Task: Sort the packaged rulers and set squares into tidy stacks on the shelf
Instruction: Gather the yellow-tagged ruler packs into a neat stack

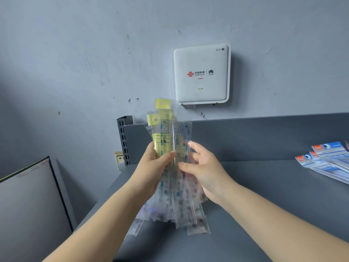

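Note:
A fanned bundle of packaged rulers [166, 129] in clear sleeves, some with yellow header cards, stands upright above the grey shelf [264, 186]. My left hand [156, 167] grips the bundle at its middle from the left. From the right, my right hand [204, 171] holds the same bundle, with its fingers spread over the clear sleeves. The lower ends of the rulers splay out just over the shelf top. A flat stack of blue-and-white packaged items [328, 159] lies at the shelf's right edge.
A white wifi box [201, 72] hangs on the grey wall above the shelf's back panel. A slotted shelf upright [123, 138] stands at the back left corner, with a wall socket [119, 157] beside it. A dark-framed board [32, 201] leans at the left.

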{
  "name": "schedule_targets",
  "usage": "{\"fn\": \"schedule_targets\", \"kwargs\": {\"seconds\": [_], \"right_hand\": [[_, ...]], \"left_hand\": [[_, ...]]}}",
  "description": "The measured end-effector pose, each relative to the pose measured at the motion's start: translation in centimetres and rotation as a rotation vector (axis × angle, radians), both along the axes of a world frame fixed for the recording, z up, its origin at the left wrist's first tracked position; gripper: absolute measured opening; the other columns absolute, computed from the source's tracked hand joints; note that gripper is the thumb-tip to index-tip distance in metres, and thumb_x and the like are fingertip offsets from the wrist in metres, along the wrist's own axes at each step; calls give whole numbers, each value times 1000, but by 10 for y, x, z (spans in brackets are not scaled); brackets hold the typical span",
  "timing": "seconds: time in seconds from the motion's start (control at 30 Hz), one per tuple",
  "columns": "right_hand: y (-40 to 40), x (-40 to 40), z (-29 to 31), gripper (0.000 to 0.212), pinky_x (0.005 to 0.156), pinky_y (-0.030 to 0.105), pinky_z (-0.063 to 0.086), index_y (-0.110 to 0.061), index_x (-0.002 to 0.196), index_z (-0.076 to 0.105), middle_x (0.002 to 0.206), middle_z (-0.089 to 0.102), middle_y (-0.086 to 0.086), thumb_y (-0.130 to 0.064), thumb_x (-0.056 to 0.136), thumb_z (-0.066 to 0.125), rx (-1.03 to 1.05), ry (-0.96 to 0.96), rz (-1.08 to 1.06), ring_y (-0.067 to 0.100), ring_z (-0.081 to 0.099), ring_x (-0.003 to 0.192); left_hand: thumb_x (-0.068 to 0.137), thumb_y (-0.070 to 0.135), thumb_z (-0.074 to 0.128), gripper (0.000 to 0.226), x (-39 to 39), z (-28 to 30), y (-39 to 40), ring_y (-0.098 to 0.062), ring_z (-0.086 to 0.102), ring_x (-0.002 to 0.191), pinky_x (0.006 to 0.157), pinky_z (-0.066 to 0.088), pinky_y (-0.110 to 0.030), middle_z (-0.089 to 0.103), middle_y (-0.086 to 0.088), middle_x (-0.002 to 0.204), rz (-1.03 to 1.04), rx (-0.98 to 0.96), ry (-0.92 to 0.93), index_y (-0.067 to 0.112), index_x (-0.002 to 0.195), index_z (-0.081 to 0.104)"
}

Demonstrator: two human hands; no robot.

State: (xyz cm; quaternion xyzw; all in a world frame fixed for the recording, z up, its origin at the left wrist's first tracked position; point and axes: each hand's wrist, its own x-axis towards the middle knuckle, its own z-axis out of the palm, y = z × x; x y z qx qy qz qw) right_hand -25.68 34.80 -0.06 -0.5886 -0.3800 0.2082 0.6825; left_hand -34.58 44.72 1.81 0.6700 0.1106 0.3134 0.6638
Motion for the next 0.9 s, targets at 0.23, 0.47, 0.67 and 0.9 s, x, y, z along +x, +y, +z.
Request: {"fn": "schedule_targets", "kwargs": {"seconds": [0.23, 0.47, 0.67, 0.9], "right_hand": [[-24, -17, 13, 54, 81, 7, 48, -47, 105, 44, 94, 60, -33, 3, 89, 56, 59, -192, -6, -18, 59, 90], [-56, -31, -2, 61, 88, 12, 47, -47, 119, 38, 114, 59, -25, -1, 86, 61, 45, -284, -44, -13, 57, 103], [-63, -36, -10, 53, 89, 33, 53, -29, 128, 47, 112, 66, -5, -3, 85, 63, 33, -141, -160, 10, 65, 101], [-67, -29, -11, 17, 83, 32, 53, -16, 88, 64, 94, 70, 7, -7, 77, 73, 93, 51, -291, 19, 67, 89]], "left_hand": [[97, 17, 49, 26, -11, 1, -21, -14, 59, 113, 97, 48, -31, 62, 2, 121, -72, 186, -73, 30, 119, 45], [96, 13, 47, 33, -31, -10, -43, -3, 58, 113, 92, 47, -16, 60, 7, 122, -174, 279, -79, 37, 118, 40], [92, 2, 54, 37, -38, -26, -53, -25, 59, 113, 101, 44, -46, 67, -1, 115, -219, 103, 46, 26, 120, 51], [86, 8, 63, 28, -28, -35, -71, -23, 68, 94, 79, 55, -34, 72, -9, 103, -110, -202, -98, 8, 114, 61]]}}
